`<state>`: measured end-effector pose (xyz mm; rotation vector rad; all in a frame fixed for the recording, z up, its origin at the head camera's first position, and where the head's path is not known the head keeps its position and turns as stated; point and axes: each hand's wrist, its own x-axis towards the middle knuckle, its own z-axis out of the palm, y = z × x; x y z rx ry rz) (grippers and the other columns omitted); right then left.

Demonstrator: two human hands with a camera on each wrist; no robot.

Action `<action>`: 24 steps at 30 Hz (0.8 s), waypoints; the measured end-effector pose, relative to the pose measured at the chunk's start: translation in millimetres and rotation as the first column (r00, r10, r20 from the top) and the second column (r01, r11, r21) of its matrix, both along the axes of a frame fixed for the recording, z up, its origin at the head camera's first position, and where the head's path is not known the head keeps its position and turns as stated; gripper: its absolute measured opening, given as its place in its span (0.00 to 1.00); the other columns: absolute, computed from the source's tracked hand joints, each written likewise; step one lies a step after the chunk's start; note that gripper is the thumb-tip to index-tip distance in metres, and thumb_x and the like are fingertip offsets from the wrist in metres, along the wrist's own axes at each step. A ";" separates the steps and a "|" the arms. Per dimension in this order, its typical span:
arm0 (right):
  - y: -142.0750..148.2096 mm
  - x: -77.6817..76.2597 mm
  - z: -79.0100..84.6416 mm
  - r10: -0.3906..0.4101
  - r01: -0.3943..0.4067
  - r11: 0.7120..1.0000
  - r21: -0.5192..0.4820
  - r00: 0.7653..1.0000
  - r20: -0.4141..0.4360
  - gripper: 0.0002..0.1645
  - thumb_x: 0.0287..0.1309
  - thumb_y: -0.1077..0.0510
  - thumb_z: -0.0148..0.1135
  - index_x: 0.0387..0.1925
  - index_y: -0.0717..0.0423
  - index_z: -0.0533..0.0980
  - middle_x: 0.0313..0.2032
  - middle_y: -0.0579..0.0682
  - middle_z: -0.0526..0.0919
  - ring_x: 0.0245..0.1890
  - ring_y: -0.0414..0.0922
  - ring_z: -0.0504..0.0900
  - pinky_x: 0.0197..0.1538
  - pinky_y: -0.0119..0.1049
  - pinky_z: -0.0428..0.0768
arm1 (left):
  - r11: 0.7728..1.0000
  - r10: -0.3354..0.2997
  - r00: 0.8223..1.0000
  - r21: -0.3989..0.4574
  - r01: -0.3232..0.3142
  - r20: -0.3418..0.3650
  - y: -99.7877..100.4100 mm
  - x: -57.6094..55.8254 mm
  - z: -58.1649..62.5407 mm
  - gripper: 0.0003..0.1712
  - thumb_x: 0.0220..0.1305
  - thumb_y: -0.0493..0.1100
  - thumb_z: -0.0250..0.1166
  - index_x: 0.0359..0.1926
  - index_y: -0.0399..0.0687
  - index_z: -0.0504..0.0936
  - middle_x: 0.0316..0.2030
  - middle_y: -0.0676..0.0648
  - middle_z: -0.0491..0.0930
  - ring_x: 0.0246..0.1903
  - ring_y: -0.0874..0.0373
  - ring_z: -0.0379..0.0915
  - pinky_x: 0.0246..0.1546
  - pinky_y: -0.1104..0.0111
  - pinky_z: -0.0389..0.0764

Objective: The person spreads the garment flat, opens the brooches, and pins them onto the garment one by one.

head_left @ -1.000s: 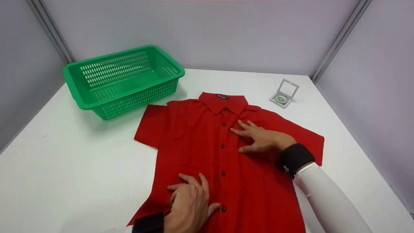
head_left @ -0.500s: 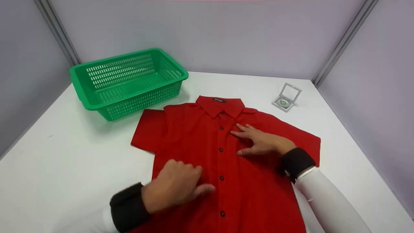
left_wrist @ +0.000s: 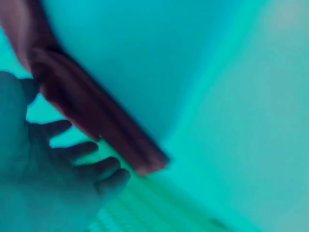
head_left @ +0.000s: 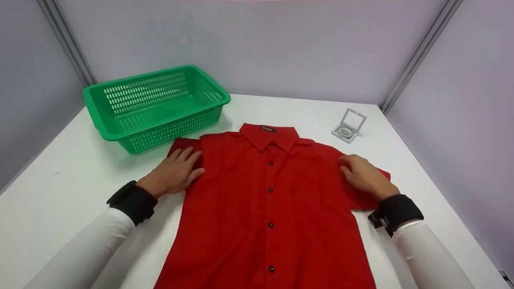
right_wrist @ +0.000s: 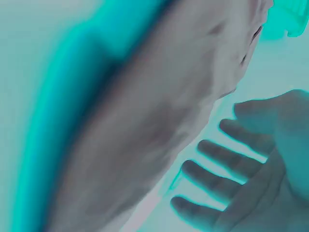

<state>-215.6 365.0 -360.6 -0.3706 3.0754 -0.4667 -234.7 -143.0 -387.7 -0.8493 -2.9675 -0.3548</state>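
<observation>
A red short-sleeved shirt (head_left: 237,192) lies front up and spread out, its collar (head_left: 269,138) at the far end and dark buttons down the middle. My left hand (head_left: 173,171) is over the sleeve on the left, fingers spread, tips at the seam near the shoulder. In the left wrist view that hand's fingers (left_wrist: 96,166) are apart beside the dark-looking cloth. At the other side my right hand (head_left: 367,176) is over the right sleeve near the shoulder. The right wrist view shows its fingers (right_wrist: 227,164) parted and fairly straight, with nothing held.
A green slotted basket (head_left: 168,128) stands at the back left, close behind the left sleeve. Toward the back right is a small clear-lidded case (head_left: 347,130), opened up. Pale walls (head_left: 281,48) enclose the white table (head_left: 68,208) at the back and sides.
My left hand has left the shirt's lower front and gone up to the left sleeve. My right hand has shifted from the chest to the right sleeve. The cloth looks smoother there.
</observation>
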 end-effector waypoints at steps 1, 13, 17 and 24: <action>3.9 1.6 -2.2 -0.010 0.009 1.000 0.016 1.000 0.011 0.24 0.68 0.63 0.49 0.60 0.73 0.69 0.56 0.71 0.76 0.60 0.66 0.73 0.67 0.62 0.67 | 1.000 0.011 0.999 -0.016 -0.011 0.044 -1.6 0.0 -1.5 0.37 0.75 0.55 0.49 0.73 0.35 0.57 0.71 0.27 0.57 0.69 0.25 0.54 0.65 0.36 0.63; 27.1 6.1 -1.6 -0.029 0.011 0.994 0.104 0.985 0.167 0.36 0.71 0.57 0.49 0.71 0.73 0.53 0.71 0.75 0.54 0.72 0.71 0.54 0.72 0.64 0.54 | 0.961 0.212 0.960 -0.218 -0.171 0.184 5.1 3.1 14.3 0.47 0.71 0.67 0.45 0.75 0.37 0.50 0.72 0.23 0.49 0.69 0.19 0.46 0.63 0.32 0.62; 35.3 5.5 -0.3 -0.009 -0.008 0.995 0.101 0.986 0.164 0.36 0.71 0.55 0.50 0.72 0.71 0.54 0.72 0.74 0.53 0.72 0.70 0.54 0.72 0.64 0.55 | 0.952 0.229 0.961 -0.243 -0.187 0.158 -0.7 0.1 13.7 0.48 0.70 0.67 0.45 0.75 0.37 0.51 0.71 0.22 0.50 0.67 0.18 0.48 0.59 0.32 0.66; 45.1 3.8 -0.5 -0.018 0.001 0.995 0.098 0.986 0.165 0.37 0.71 0.54 0.51 0.72 0.69 0.55 0.72 0.74 0.53 0.72 0.71 0.55 0.71 0.65 0.56 | 0.949 0.243 0.959 -0.243 -0.203 0.148 -6.5 -5.1 12.1 0.47 0.70 0.69 0.44 0.76 0.42 0.50 0.71 0.21 0.49 0.65 0.15 0.47 0.56 0.33 0.70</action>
